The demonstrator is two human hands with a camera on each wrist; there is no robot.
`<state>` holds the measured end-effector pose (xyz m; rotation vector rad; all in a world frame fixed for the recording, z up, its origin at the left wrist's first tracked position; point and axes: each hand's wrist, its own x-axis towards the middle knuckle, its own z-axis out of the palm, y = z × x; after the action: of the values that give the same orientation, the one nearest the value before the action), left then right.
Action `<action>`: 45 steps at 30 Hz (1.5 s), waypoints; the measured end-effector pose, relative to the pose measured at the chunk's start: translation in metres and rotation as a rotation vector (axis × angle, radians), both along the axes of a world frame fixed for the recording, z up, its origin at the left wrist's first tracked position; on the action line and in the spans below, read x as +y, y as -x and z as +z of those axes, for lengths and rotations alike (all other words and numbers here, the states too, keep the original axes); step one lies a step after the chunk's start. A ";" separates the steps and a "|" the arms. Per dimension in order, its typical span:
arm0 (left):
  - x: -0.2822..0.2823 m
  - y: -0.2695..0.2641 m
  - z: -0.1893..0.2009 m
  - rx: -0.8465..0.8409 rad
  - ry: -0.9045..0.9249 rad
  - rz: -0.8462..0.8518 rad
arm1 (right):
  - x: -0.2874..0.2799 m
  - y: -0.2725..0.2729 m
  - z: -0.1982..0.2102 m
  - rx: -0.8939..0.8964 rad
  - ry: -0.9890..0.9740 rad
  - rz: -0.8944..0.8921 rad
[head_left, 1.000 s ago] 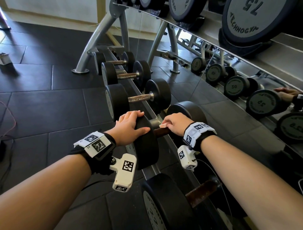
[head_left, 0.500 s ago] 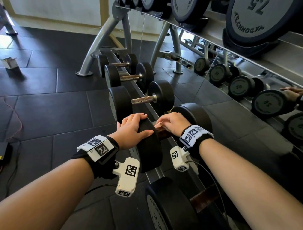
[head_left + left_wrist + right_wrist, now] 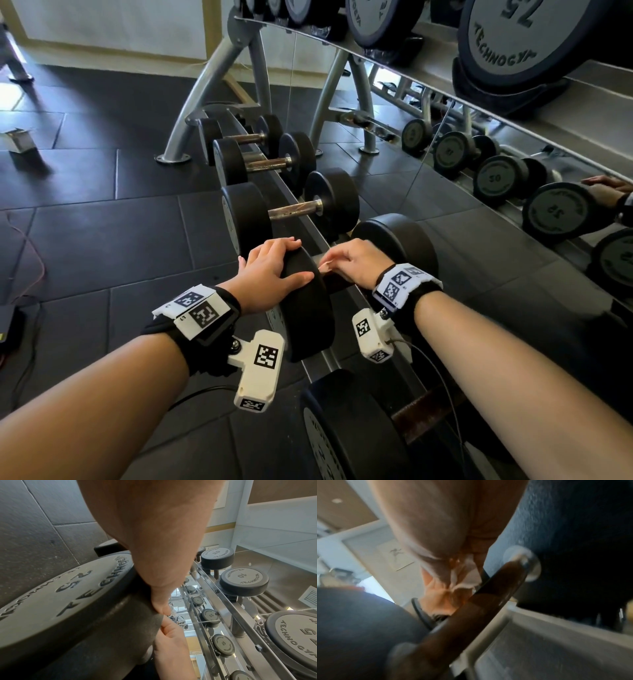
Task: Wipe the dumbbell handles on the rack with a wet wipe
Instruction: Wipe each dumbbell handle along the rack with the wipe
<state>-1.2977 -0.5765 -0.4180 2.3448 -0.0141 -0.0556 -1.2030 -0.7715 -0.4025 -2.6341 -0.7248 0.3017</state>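
A black dumbbell lies on the low rack rail (image 3: 322, 363), its near head (image 3: 308, 318) toward me and its far head (image 3: 404, 240) behind. My left hand (image 3: 274, 270) grips the top of the near head, fingers over the outer face and thumb on the inner side. The left wrist view shows that face (image 3: 68, 595) marked 25, under my left hand (image 3: 154, 547). My right hand (image 3: 342, 262) curls over the brown handle (image 3: 334, 282) and holds a white wet wipe (image 3: 323, 265) against it. In the blurred right wrist view the wipe (image 3: 465, 574) is bunched in the fingers above the handle (image 3: 479, 608).
Smaller dumbbells (image 3: 291, 209) lie farther along the rail and a bigger one (image 3: 359, 428) nearer me. An upper shelf holds large dumbbells (image 3: 513, 44). To the right, a mirror (image 3: 496, 178) reflects the rack. A small box (image 3: 19, 140) and cables (image 3: 30, 246) lie on the dark floor.
My right hand has slid a little along the handle toward the near head with the wipe. The left hand keeps its hold. The head view has shifted slightly.
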 end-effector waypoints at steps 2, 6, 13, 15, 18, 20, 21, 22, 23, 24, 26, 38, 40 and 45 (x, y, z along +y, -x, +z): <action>0.000 0.000 0.000 0.000 0.004 0.000 | -0.007 -0.005 0.004 -0.128 0.119 -0.030; 0.001 0.000 0.000 0.002 -0.002 -0.003 | -0.006 -0.002 0.000 -0.164 0.408 -0.026; 0.001 0.000 0.002 0.002 -0.012 0.002 | 0.005 0.012 -0.005 0.022 0.093 0.140; 0.001 0.000 0.002 0.005 -0.009 0.000 | -0.003 0.008 0.002 0.047 0.031 0.099; 0.000 0.000 0.001 0.004 0.005 0.003 | -0.015 -0.003 0.008 -0.133 0.136 -0.056; 0.000 0.000 0.001 0.003 0.003 0.002 | -0.013 0.000 0.002 -0.170 0.347 -0.073; 0.000 0.000 0.001 0.003 0.002 0.001 | -0.011 0.002 -0.002 -0.161 0.360 -0.067; 0.001 0.000 0.002 0.002 0.003 -0.001 | -0.009 0.005 -0.005 -0.124 0.286 -0.067; 0.001 0.001 0.002 0.003 0.002 -0.003 | -0.007 0.008 -0.007 -0.062 0.170 -0.064; 0.001 0.001 0.003 0.006 0.002 -0.007 | -0.006 0.010 -0.007 0.010 0.063 -0.054; 0.001 0.001 0.005 0.020 -0.006 -0.010 | -0.006 0.012 0.001 0.146 -0.064 -0.040; 0.000 0.000 0.010 0.065 -0.050 0.026 | -0.012 0.019 -0.006 -0.078 -0.083 -0.207; 0.002 -0.002 0.006 0.055 -0.053 0.012 | 0.000 0.015 -0.008 -0.040 0.010 -0.173; 0.007 -0.006 0.000 -0.010 -0.152 -0.024 | 0.016 0.003 0.007 0.165 -0.040 -0.114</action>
<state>-1.2916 -0.5693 -0.4182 2.4967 -0.0439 -0.0583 -1.2059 -0.7558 -0.3955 -2.5638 -0.5198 0.4602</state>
